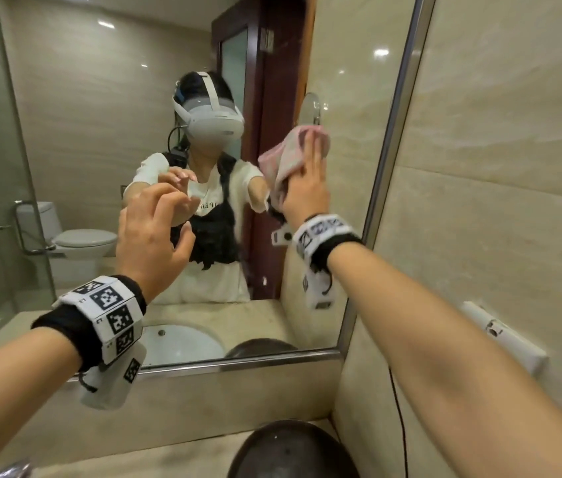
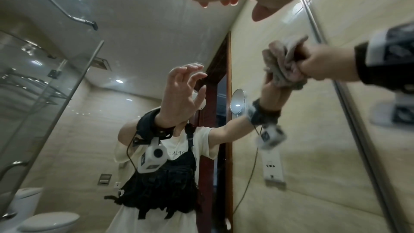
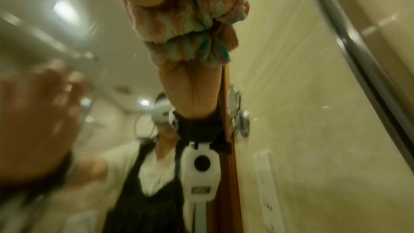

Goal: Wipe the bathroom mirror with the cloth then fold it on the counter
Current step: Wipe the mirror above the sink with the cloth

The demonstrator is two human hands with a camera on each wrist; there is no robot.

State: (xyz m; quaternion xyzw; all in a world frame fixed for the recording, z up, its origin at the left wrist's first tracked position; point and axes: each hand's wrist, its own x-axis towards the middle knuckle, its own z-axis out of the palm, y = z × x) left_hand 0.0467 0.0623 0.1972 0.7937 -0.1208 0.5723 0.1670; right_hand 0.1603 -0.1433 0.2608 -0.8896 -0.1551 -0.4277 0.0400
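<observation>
Three views facing the mirror (image 1: 203, 81)
Head looks forward; both wrist views look up, close; all share its reflection.

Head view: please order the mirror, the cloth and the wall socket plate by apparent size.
1. mirror, by far the largest.
2. cloth and wall socket plate: they look alike; the plate is nearer the camera, so I do not rank them.
</observation>
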